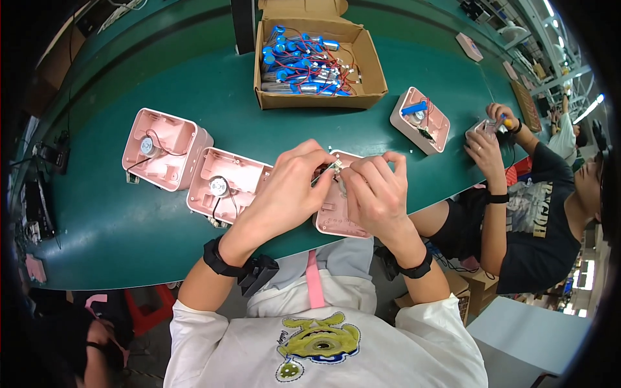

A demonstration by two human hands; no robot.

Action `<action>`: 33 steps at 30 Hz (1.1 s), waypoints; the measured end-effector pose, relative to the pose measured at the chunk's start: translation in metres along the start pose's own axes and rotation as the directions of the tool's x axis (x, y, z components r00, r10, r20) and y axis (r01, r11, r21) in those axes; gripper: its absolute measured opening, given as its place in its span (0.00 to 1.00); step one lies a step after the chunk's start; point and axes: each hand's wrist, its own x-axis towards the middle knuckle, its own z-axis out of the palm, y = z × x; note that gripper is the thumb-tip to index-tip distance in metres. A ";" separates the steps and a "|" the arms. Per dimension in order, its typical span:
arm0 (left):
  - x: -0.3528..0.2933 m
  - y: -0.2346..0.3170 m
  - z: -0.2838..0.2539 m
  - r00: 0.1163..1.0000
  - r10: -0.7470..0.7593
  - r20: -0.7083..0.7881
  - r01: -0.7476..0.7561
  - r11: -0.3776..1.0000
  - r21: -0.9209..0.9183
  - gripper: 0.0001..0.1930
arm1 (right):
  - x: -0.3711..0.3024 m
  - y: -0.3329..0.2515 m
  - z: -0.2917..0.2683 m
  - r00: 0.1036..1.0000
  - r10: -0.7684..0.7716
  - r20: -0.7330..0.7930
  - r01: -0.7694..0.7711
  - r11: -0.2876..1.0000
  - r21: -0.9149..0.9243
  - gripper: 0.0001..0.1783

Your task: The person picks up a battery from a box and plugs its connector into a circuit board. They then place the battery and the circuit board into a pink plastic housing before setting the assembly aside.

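Green tabletop [97, 226] — pink housing [336, 221] lies partly beneath the right hand [378, 191].

Assy. workshop — green bench [97, 220], box [323, 101] w/ wired parts [301, 66], co-worker [533, 226]

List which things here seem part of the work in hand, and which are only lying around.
Likely part: small board in left hand; pink shell beneath; other shells; blue cells.

Likely not: red stool; brown boxes, lower right.
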 end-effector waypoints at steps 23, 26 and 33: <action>0.002 0.003 0.001 0.998 -0.048 -0.044 0.047 0.998 -0.041 0.08 | 0.059 0.069 -0.027 0.984 0.113 0.136 -0.135 0.977 0.166 0.11; 0.003 0.002 0.001 0.999 -0.044 -0.024 0.043 0.999 -0.029 0.08 | 0.097 0.098 0.005 0.959 0.267 0.094 -0.276 0.955 0.106 0.13; 0.003 0.007 0.000 0.999 -0.047 -0.004 0.047 0.998 -0.044 0.08 | 0.135 0.091 0.058 0.926 0.197 0.322 -0.287 0.922 0.261 0.12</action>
